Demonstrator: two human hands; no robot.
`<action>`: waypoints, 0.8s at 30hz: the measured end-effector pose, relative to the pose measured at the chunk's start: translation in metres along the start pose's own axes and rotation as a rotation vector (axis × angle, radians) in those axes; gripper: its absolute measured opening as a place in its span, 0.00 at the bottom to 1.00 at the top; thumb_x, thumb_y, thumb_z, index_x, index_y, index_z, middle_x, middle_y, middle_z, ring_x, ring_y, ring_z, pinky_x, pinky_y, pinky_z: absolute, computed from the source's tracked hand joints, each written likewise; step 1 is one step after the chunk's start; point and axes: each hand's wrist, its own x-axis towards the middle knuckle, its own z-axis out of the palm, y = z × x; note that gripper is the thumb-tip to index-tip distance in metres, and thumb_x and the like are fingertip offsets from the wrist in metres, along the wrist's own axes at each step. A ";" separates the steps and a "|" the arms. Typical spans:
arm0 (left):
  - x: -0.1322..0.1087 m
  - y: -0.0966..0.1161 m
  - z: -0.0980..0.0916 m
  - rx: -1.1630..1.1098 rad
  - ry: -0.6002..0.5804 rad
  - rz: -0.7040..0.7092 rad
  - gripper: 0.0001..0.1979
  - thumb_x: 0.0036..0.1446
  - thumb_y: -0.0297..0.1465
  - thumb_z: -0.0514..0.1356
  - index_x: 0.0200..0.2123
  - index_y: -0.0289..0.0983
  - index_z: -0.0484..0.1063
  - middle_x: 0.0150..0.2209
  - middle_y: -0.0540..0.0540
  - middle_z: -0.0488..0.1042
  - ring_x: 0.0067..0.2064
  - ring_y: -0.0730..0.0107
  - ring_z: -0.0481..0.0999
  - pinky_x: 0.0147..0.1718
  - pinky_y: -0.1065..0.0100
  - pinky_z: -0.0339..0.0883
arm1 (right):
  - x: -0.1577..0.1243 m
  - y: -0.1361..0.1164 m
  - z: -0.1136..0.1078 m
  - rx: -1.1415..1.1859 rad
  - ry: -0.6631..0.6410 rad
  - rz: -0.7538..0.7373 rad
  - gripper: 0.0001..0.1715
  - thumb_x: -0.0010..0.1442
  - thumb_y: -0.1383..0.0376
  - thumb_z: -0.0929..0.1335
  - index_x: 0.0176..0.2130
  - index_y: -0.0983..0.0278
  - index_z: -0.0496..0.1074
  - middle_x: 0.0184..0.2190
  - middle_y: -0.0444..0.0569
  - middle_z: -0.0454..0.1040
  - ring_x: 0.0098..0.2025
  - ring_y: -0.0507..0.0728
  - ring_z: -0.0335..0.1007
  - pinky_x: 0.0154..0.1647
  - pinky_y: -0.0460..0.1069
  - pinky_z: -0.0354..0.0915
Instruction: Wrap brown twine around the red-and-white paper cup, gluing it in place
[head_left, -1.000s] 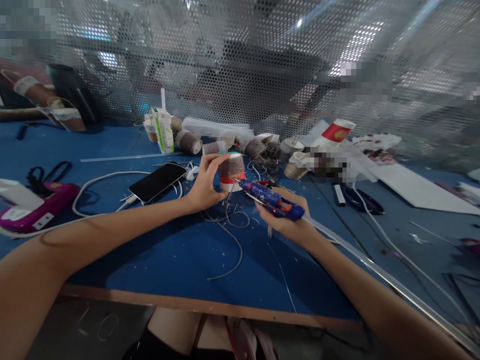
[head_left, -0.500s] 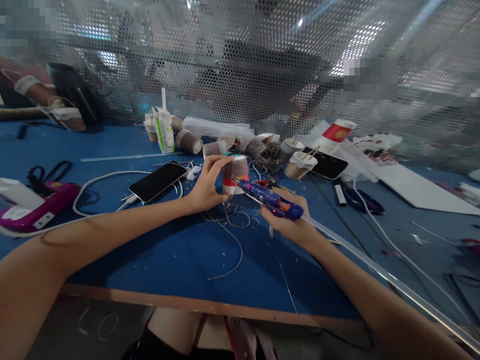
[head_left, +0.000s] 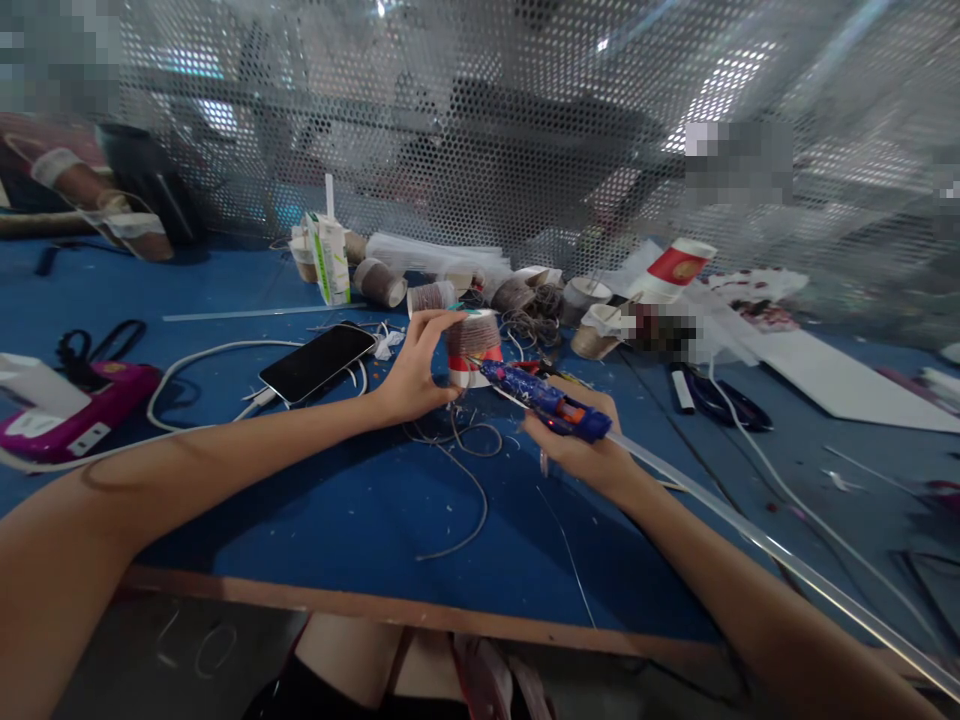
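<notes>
Upside down on the blue table [head_left: 337,520] stands a red and white paper cup [head_left: 474,350], its upper part wound with brown cord. My left hand [head_left: 416,372] grips the cup from the left, fingers over its top and thumb low on its side. In my right hand [head_left: 581,440] is a blue glue gun [head_left: 544,393], its nozzle at the cup's side near the lower edge of the winding. A long clear glue stick [head_left: 720,520] sticks out of the gun's back. Loose grey-brown cord [head_left: 480,500] trails from the cup across the table in loops.
A black phone [head_left: 319,362] with a white cable lies left, near a magenta power strip [head_left: 90,410]. Behind are a drink carton [head_left: 328,258], several cord-wrapped cups [head_left: 380,283] and tangled cord [head_left: 541,312]. Right are scissors [head_left: 727,400] and a white board [head_left: 847,375]. Perforated metal [head_left: 450,130] rises behind.
Almost nothing differs. The whole view has shifted very slightly; both hands keep their places, with the glue gun nozzle still at the cup.
</notes>
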 end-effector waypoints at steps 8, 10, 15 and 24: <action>0.000 0.000 0.000 -0.010 -0.009 -0.003 0.43 0.41 0.20 0.64 0.61 0.45 0.55 0.55 0.43 0.58 0.60 0.53 0.64 0.61 0.44 0.69 | 0.000 0.000 0.001 -0.003 0.032 -0.026 0.15 0.49 0.67 0.66 0.20 0.60 0.54 0.17 0.40 0.60 0.21 0.50 0.56 0.24 0.47 0.54; -0.001 0.000 0.000 -0.022 -0.004 -0.007 0.42 0.41 0.20 0.64 0.60 0.45 0.55 0.55 0.42 0.58 0.60 0.54 0.64 0.61 0.45 0.69 | 0.000 0.000 0.001 -0.006 0.037 -0.024 0.15 0.49 0.66 0.66 0.19 0.60 0.54 0.17 0.40 0.60 0.21 0.50 0.57 0.25 0.48 0.54; -0.001 0.001 0.002 -0.034 0.014 -0.019 0.42 0.40 0.20 0.64 0.59 0.44 0.56 0.55 0.43 0.58 0.60 0.54 0.64 0.61 0.45 0.68 | 0.001 0.001 0.000 -0.042 0.050 -0.017 0.14 0.48 0.67 0.65 0.19 0.60 0.54 0.17 0.40 0.61 0.21 0.50 0.57 0.25 0.48 0.55; -0.002 -0.002 0.003 -0.039 0.031 -0.041 0.42 0.39 0.18 0.64 0.58 0.44 0.56 0.55 0.42 0.58 0.60 0.53 0.64 0.62 0.42 0.66 | 0.001 -0.002 -0.001 0.025 0.080 0.030 0.12 0.46 0.67 0.65 0.19 0.60 0.55 0.16 0.39 0.59 0.18 0.49 0.54 0.21 0.47 0.53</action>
